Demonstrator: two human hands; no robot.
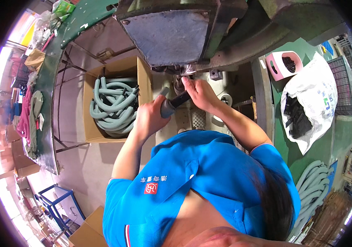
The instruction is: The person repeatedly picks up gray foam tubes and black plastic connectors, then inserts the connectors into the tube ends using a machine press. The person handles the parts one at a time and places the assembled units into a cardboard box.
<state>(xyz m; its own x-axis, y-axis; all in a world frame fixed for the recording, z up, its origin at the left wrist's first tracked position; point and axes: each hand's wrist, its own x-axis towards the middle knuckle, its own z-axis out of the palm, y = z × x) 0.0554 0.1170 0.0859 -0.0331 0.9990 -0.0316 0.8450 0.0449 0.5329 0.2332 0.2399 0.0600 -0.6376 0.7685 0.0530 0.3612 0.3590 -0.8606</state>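
Both hands [172,105] grip a grey hose [168,108], its tip hidden under the press [167,33].

1. The press machine [172,33] sits straight ahead, with both hands right under its head.
2. Left hand [149,117] is wrapped around a hose end [170,106], and right hand [198,92] is just beyond it, up at the machine.
3. Cardboard box [91,123] on the floor to the left has coiled hoses [114,105] in it.
4. On the right, a bench [324,144] carries an open bag [307,107], with a small tub [281,64] behind it.
5. More hoses [314,185] lie nearer on that bench.
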